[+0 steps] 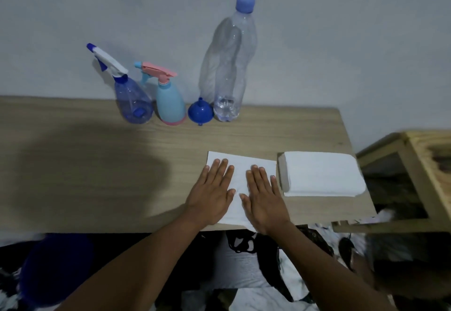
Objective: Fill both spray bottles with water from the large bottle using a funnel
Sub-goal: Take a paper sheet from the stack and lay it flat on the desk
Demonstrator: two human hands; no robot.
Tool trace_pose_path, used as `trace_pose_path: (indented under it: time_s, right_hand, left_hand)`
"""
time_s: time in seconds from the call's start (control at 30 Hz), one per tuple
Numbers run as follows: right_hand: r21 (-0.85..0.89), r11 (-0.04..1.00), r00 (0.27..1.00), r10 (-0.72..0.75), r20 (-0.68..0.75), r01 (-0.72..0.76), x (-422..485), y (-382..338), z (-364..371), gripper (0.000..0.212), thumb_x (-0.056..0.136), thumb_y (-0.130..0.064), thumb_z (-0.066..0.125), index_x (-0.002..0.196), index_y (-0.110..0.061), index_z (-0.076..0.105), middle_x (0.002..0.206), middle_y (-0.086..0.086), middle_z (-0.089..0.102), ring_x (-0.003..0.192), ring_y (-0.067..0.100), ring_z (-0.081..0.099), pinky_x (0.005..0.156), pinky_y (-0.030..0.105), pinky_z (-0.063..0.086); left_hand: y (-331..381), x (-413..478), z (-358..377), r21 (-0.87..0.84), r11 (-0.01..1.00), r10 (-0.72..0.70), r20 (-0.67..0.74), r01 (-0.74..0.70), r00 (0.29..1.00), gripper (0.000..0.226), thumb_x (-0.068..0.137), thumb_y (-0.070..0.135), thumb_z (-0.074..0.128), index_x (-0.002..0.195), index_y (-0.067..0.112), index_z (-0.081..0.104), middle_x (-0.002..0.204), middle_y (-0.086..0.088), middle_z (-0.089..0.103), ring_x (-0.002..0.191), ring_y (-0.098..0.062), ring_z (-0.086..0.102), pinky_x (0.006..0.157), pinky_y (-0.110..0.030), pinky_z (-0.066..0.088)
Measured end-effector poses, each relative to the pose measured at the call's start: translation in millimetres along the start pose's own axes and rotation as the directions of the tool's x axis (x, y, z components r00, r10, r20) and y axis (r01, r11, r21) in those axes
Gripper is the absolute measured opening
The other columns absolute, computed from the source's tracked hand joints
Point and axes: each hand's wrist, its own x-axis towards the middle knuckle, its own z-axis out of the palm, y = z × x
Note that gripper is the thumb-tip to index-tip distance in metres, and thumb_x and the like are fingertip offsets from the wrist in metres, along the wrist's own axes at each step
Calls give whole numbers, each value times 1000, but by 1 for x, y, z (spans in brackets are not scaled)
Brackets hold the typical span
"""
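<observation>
At the far left of the pale wood-grain table [73,169], near the wall, a translucent blue plastic spray bottle [133,105] with a white and blue trigger head is seen upright. Just beside it stands an opaque light-blue spray bottle [170,102], pear-shaped, with a pink trigger head and a pink base ring. Both heads are screwed on, and no water can be made out through the translucent body, so neither bottle is judged to have been filled. Next in the row, a small glossy blue plastic funnel [200,111] is set mouth down with its spout up, unused by the look of it. Close at its right rises the large clear ribbed plastic bottle [228,66], its blue cap on; how much water is held cannot be told. The whole task is therefore taken to be ahead: uncapping, unscrewing, seating the funnel, pouring twice. Nearer the front edge, a thin white paper sheet [240,176] is pressed flat by the left hand [212,193] and the right hand [264,200], palms down, fingers straight, nothing gripped. Further right lies a soft folded white cloth stack [322,174], and beyond the table a rough unfinished wooden frame [415,164].
</observation>
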Motion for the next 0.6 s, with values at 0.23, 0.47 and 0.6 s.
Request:
trace_pose_path:
  time_s: [0.23,0.47,0.6]
  right_hand:
    - [-16,1000,1000,2,3,-2,-19,-38,13,67,104,-48,13,159,-11,5,167,6,-5,153,20,-13,123,49,-1]
    - [-53,996,997,-70,19,71,0,-123,29,66,105,-46,16,158,-8,9,166,9,0,154,25,-8,121,50,1]
    - [-62,991,993,-117,22,118,25,-190,40,65,105,-45,20,157,-6,17,166,11,8,154,27,1,120,50,5]
  left_hand:
    - [-18,-44,6,15,1000,0,-17,0,1000,62,104,47,18,157,13,18,165,-8,12,153,-24,7,120,-45,11]
    - [-100,-93,6,-23,997,-73,-15,72,997,63,104,49,18,157,17,13,166,-5,6,154,-22,1,121,-44,15]
    - [-165,-124,3,-19,993,-120,-23,120,993,63,104,49,17,158,17,11,166,-4,5,154,-21,1,121,-43,12]
